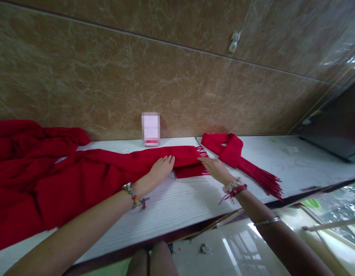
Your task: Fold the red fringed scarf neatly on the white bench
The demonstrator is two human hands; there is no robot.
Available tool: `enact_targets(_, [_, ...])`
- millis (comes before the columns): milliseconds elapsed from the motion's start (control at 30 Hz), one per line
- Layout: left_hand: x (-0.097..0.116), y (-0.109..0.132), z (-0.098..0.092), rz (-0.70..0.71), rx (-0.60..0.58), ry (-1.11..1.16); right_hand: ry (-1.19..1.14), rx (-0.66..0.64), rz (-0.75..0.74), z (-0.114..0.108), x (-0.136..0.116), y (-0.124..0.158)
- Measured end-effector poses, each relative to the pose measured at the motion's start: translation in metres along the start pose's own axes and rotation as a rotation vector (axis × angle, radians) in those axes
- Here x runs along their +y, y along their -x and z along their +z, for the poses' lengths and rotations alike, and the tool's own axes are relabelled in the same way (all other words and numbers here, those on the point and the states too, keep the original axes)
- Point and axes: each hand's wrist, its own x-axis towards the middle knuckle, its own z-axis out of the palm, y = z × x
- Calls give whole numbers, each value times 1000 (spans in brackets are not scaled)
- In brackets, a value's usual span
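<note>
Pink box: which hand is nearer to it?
Left. The left hand lies on the scarf just before the box; the right hand is farther right, at the scarf's end.

Bare tabletop (183, 203) is lying open along the near edge and far right. Heaped red scarves (22, 168) are blocking the left; a small box (150, 129) and the wall (108, 76) are closing the rear; a folded scarf (233, 151) is crossing right of centre.

We seem to be in a home or small workroom: a brown marble-look tiled wall (108, 76) fills the upper frame, a white wood-grain table (180, 203) stands against it, red scarves (18, 165) pile at left, and a glossy floor (237, 245) shines lower right.
</note>
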Motion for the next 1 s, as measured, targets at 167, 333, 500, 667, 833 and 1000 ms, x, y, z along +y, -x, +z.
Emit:
enact_targets(167, [6, 15, 7, 34, -34, -27, 74, -39, -209, 12, 6, 18])
enact_targets(333, [19, 21, 5, -25, -22, -28, 80, -31, -161, 17, 8, 25])
enact_targets(500, [29, 28, 7, -43, -29, 2, 16, 5, -83, 9, 7, 26])
enact_targets(667, [36, 35, 19, -66, -77, 42, 24, -97, -164, 15, 7, 32])
enact_targets(833, [42, 36, 23, -72, -102, 14, 38, -101, -170, 19, 7, 33])
enact_targets(1000, [36, 39, 22, -65, -130, 83, 33, -115, -154, 18, 6, 33])
